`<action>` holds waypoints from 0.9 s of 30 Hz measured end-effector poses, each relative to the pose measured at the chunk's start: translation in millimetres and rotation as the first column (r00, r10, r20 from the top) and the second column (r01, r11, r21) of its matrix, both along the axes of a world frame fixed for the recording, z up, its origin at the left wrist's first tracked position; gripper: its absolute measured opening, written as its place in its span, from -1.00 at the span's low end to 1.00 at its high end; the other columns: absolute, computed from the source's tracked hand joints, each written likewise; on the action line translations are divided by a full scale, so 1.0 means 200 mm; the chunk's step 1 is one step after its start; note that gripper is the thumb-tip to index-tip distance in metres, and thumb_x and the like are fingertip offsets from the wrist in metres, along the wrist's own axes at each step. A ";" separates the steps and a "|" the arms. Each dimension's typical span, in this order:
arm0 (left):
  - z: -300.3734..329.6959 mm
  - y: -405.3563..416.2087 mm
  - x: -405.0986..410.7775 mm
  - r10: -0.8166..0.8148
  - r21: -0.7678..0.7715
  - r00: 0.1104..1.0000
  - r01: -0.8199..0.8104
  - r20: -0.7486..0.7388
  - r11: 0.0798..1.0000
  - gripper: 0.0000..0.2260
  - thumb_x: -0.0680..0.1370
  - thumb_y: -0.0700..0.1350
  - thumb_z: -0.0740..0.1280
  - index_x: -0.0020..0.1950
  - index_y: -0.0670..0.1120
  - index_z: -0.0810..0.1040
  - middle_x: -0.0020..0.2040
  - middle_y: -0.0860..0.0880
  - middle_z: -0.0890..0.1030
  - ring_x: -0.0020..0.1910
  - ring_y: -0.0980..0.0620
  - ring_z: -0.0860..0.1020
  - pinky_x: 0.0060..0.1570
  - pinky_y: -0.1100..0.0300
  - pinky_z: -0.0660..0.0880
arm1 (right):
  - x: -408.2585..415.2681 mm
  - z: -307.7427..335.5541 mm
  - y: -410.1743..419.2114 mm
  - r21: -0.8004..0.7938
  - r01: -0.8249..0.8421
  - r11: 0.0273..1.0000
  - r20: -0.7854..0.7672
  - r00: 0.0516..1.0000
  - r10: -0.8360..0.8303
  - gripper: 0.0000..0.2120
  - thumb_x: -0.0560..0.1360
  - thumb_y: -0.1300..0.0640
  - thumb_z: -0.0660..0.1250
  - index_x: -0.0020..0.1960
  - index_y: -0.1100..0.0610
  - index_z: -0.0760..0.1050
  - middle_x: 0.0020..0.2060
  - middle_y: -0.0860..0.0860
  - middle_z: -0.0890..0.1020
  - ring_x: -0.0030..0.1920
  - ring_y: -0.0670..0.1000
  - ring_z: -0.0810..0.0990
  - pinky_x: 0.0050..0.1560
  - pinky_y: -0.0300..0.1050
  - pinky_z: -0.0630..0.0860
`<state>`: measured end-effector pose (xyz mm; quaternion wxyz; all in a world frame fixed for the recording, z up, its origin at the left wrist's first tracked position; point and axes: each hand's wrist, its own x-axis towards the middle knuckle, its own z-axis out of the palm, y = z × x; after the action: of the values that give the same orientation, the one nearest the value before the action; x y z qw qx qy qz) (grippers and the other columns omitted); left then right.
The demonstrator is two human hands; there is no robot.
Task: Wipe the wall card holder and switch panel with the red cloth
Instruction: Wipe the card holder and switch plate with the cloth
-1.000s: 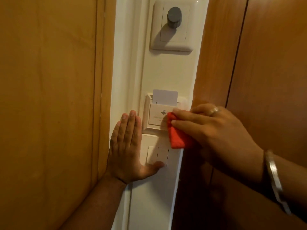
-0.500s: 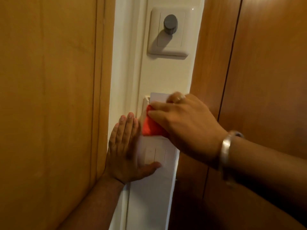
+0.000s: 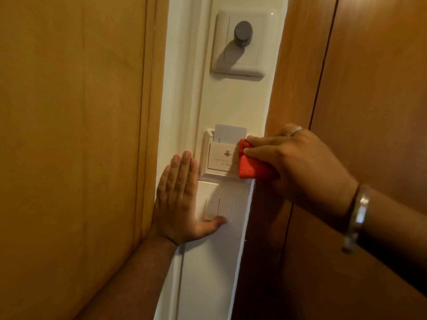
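A white card holder [image 3: 218,159] with a down arrow is fixed on a narrow white wall strip, a white key card [image 3: 230,132] standing in its slot. Below it sits the white switch panel [image 3: 218,207]. My right hand [image 3: 298,162] grips a folded red cloth [image 3: 250,166] and presses it on the holder's right edge. My left hand [image 3: 178,199] lies flat on the wall to the left of the panel, fingers together, thumb tip resting on the lower edge of the switches.
A white dial plate with a grey knob [image 3: 242,33] is mounted higher on the same strip. Wooden panels flank the strip: a light one [image 3: 69,135] at left, a darker one [image 3: 358,77] at right, close to my right hand.
My right hand has swept the red cloth from the holder's left side back to its right edge, uncovering the holder's face. My left hand has stayed flat on the wall.
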<state>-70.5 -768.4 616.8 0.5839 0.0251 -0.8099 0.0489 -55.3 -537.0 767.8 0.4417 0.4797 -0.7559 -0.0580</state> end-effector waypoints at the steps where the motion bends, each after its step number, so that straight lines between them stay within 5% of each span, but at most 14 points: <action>1: 0.00 0.00 0.00 -0.007 0.001 1.000 0.007 -0.010 1.000 0.15 0.33 0.61 0.13 0.59 -0.25 0.06 0.61 -0.25 0.10 0.62 -0.20 0.02 0.59 -0.09 0.00 | 0.01 -0.06 -0.01 0.005 -0.009 1.000 0.006 1.000 0.009 -0.58 0.31 0.14 0.45 0.16 0.06 0.55 0.15 0.08 0.62 -0.10 0.19 0.55 -0.17 0.09 0.54; 5: 0.00 0.01 0.01 -0.041 0.008 0.999 0.041 -0.019 0.999 0.07 0.41 0.56 0.09 0.58 -0.27 0.09 0.60 -0.27 0.13 0.62 -0.21 0.04 0.59 -0.10 0.00 | 0.01 -0.27 -0.01 0.206 -0.017 0.978 -0.042 0.999 0.026 -0.43 0.15 0.09 0.59 0.14 0.06 0.56 0.13 0.06 0.64 -0.08 0.17 0.61 -0.24 0.05 0.59; 10: 0.02 0.03 0.08 -0.124 0.054 0.991 0.121 0.054 0.991 -0.04 0.47 0.46 0.08 0.58 -0.25 0.09 0.61 -0.24 0.10 0.61 -0.22 0.05 0.58 -0.16 0.02 | 0.04 -0.17 0.04 0.161 -0.055 0.985 -0.036 0.997 0.062 -0.42 0.21 0.13 0.56 0.20 0.09 0.49 0.18 0.14 0.59 0.04 0.23 0.58 -0.10 0.13 0.57; 14: 0.16 0.13 0.19 -0.317 0.071 0.943 0.325 -0.102 0.943 -0.25 0.58 0.34 -0.06 0.56 -0.18 0.19 0.58 -0.13 0.18 0.59 -0.14 0.15 0.57 -0.13 0.10 | 0.10 -0.16 0.15 0.073 -0.148 0.986 -0.014 0.989 0.149 -0.43 0.26 0.09 0.48 0.19 0.12 0.33 0.14 0.20 0.56 0.02 0.19 0.57 -0.10 0.06 0.59; 16: 0.29 0.21 0.26 -0.497 0.106 0.863 0.504 -0.089 0.857 -0.21 0.57 0.41 -0.12 0.54 -0.14 0.27 0.53 -0.05 0.30 0.54 -0.03 0.26 0.51 0.06 0.23 | 0.13 -0.15 0.20 -0.010 -0.226 0.974 0.009 0.974 0.226 -0.53 0.29 0.08 0.41 0.11 0.12 0.29 0.06 0.22 0.57 -0.05 0.16 0.58 -0.17 0.01 0.60; 18: 0.43 0.32 0.34 -0.721 0.305 0.691 0.677 0.049 0.670 -0.16 0.47 0.53 -0.06 0.50 -0.03 0.36 0.44 0.08 0.43 0.43 0.17 0.39 0.35 0.32 0.37 | 0.17 -0.14 0.25 -0.085 -0.312 0.946 0.046 0.948 0.316 -0.57 0.28 0.07 0.40 0.04 0.10 0.27 0.00 0.23 0.56 -0.10 0.10 0.56 -0.22 -0.06 0.59; 21: 0.55 0.50 0.39 -0.828 0.475 0.522 0.686 0.207 0.551 -0.53 0.49 0.36 0.28 0.21 0.08 0.60 0.08 0.12 0.68 0.08 0.22 0.62 0.05 0.30 0.59 | 0.19 -0.10 0.36 -0.170 -0.377 0.911 0.045 0.920 0.389 -0.57 0.30 -0.07 0.37 0.01 0.10 0.26 -0.05 0.20 0.55 -0.15 -0.02 0.47 -0.24 -0.16 0.49; 23: 0.60 0.61 0.39 -0.834 0.468 0.519 0.699 0.188 0.541 -0.75 0.51 0.12 0.42 0.07 0.00 0.67 -0.10 0.02 0.71 -0.09 0.10 0.67 -0.09 0.12 0.65 | 0.20 -0.06 0.47 -0.210 -0.342 0.916 0.040 0.933 0.357 -0.42 0.25 -0.20 0.40 0.08 0.10 0.27 0.01 0.16 0.53 -0.13 -0.03 0.45 -0.19 -0.10 0.47; 25: 0.63 0.72 0.38 -0.867 0.478 0.475 0.733 0.151 0.484 -0.80 0.52 0.01 0.45 0.03 -0.08 0.69 -0.14 0.00 0.72 -0.15 0.08 0.67 -0.14 0.08 0.63 | 0.18 -0.04 0.62 -0.198 -0.226 0.954 0.098 0.964 0.248 -0.06 0.14 -0.40 0.39 0.32 0.09 0.19 0.23 0.11 0.45 0.10 0.00 0.48 0.06 -0.06 0.44; 27: 0.65 0.84 0.37 -0.906 0.488 0.401 0.769 0.134 0.413 -0.83 0.50 -0.03 0.43 0.01 -0.09 0.69 -0.14 0.02 0.71 -0.14 0.12 0.66 -0.14 0.17 0.58 | 0.17 -0.01 0.79 -0.209 -0.149 0.967 0.359 0.907 0.218 0.15 0.13 -0.49 0.30 0.49 0.03 -0.11 0.44 0.05 0.26 0.38 -0.07 0.29 0.31 -0.11 0.26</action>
<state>3.6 -599.8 747.5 0.3418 -0.3000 -0.7968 -0.3978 -21.9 -378.4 765.0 0.3314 0.5099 -0.7805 0.1448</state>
